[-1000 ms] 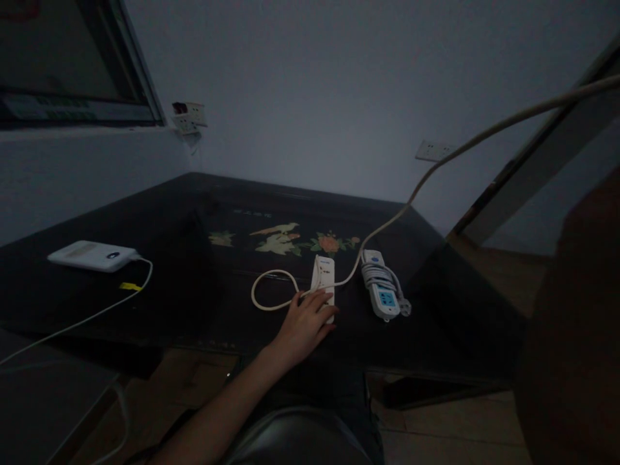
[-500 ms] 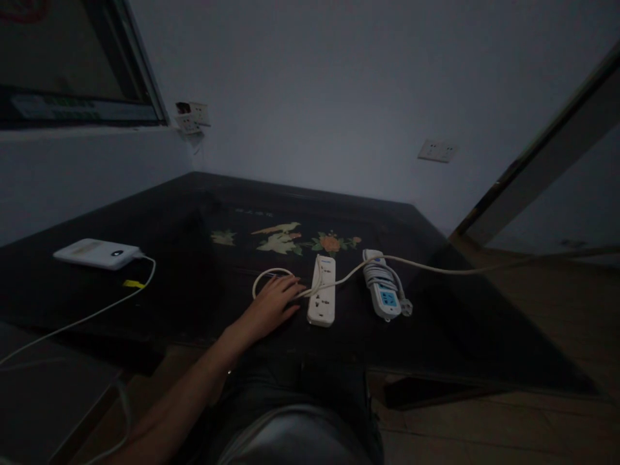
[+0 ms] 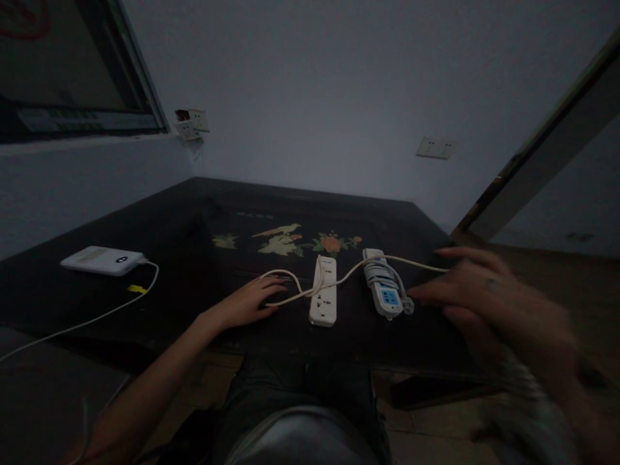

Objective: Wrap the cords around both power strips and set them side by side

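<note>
A white power strip (image 3: 323, 309) lies lengthwise on the dark table, its pale power cord (image 3: 349, 274) crossing over it. My left hand (image 3: 245, 302) rests on the table left of the strip. The cord runs between its thumb and fingers, and a loop arcs above the fingertips. From the right comes my right hand (image 3: 504, 303), smeared by motion, with some fingers apart. The cord's right part meets this hand; whether the fingers grip it is unclear. Between the strip and my right hand lies a second power strip (image 3: 387, 300) with blue sockets, its grey cord wrapped around it.
A white power bank-like device (image 3: 103, 259) with a thin cable sits on the left of the table (image 3: 184, 219), beside a yellow tag (image 3: 136, 289). Wall sockets (image 3: 436, 148) are at the back right, and others (image 3: 191, 124) hang at the left corner.
My right hand has come into view from the right, where the cord stretched out of view before. My left hand has slid left, away from the strip, and the cord loop beside it has shifted.
</note>
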Tool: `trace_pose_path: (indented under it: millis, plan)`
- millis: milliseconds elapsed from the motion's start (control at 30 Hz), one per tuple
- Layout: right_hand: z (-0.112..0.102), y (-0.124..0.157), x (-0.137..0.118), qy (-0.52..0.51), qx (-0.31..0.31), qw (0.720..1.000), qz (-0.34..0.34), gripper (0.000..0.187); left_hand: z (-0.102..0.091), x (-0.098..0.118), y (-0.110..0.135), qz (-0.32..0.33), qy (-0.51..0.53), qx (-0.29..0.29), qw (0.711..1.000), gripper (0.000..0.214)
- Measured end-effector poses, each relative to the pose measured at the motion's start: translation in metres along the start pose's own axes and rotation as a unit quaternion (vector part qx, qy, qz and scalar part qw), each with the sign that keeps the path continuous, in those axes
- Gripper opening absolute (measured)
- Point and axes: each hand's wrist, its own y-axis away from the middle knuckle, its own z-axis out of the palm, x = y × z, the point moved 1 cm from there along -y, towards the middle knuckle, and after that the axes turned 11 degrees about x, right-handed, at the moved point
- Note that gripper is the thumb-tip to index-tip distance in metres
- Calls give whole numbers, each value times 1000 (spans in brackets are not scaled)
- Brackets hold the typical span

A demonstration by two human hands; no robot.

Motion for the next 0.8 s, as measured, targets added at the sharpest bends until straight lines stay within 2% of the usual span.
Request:
trace_pose_path:
  millis: [67,100,167,267,333,433,533,667,800]
  plan:
    - [20,-1,0,56,-103,987,-110,23,-1,-3,3,1,2,-7,1000,42]
    - [33,0,0,76,-144,977,-136,26,-1,-5,4,4,-3,-9,1000,40]
    - [62,4,1,157,-239,951,-117,27,0,-7,3,10,-18,-10,1000,34]
    - [104,18,5,242,-396,885,-49,22,1,-10,2,13,-27,-9,1000,30]
    - [124,27,10,283,-444,850,5,28,0,-10,2,3,-18,-3,1000,30]
    - [143,35,21,317,-446,836,50,40,-5,-4,3,-24,-5,22,999,32]
    - [150,36,29,329,-412,848,45,40,-14,5,4,-45,12,47,998,34]
    - [149,33,33,302,-392,869,6,35,-29,15,-1,-85,60,77,992,32]
    - [142,27,32,281,-398,873,2,32,-40,19,-10,-150,155,73,974,34]
